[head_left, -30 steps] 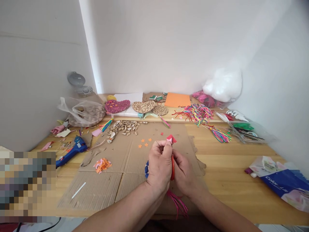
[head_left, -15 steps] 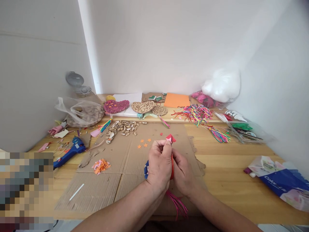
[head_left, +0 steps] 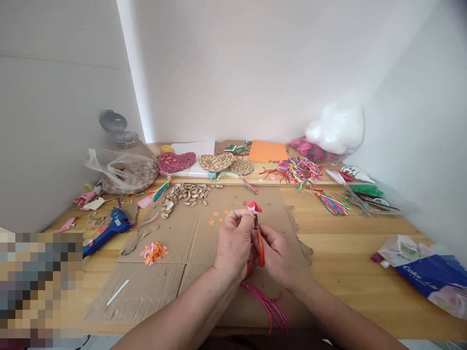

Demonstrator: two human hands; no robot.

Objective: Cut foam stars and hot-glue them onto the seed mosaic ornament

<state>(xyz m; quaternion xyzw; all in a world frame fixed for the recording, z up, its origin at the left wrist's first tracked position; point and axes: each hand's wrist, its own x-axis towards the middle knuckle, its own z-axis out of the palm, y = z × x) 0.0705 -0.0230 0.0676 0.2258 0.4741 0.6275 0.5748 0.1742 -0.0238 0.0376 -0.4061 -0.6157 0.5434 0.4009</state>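
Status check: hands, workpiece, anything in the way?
Left hand: pinching pink star with red paper. Right hand: holding red-handled scissors, blades by the paper. Orange stars on cardboard near left hand; no visible obstruction.

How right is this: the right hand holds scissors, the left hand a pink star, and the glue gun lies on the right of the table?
No: the head view shows the glue gun on the left of the table. The right hand holds scissors, the left hand a pink star.
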